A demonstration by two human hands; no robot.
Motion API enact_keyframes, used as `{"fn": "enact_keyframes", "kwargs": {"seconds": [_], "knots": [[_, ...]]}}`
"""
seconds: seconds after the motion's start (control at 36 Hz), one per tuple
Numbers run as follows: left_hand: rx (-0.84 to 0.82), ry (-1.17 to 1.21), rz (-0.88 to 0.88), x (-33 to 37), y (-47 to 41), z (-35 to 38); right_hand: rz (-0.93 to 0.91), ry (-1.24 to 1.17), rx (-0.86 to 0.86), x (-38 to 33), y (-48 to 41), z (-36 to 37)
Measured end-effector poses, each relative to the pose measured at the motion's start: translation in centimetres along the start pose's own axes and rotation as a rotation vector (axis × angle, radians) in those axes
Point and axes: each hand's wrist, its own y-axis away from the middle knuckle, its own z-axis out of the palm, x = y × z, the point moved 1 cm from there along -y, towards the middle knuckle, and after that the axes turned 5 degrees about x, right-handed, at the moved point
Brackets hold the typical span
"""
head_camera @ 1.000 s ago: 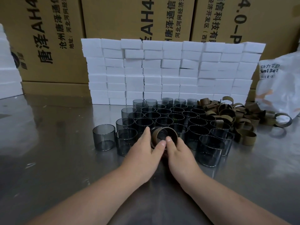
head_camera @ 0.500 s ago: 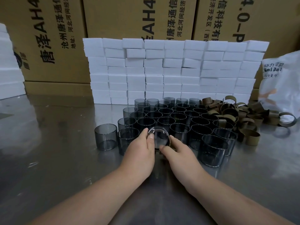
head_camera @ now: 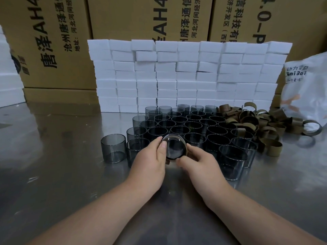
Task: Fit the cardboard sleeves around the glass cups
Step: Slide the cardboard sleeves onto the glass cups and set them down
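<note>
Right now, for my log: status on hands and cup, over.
Left hand and right hand grip one glass cup, base facing camera. Thin cardboard sleeve edge at its side. Behind, other cups crowd.

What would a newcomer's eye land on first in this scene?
Probably the wall of stacked white foam blocks across the back, in front of brown cardboard cartons. Below it, a dense cluster of smoky grey glass cups stands in the middle, with a heap of brown cardboard sleeve rings to its right. Nearest, the left hand and right hand hold one tipped glass cup, its clear round end facing the camera.
</note>
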Motion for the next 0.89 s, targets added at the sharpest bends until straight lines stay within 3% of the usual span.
{"fn": "enact_keyframes", "kwargs": {"seconds": [0.89], "knots": [[0.065, 0.282, -0.189, 0.3, -0.4, -0.5, -0.017, -0.175, 0.003, -1.1, 0.3, -0.6]]}}
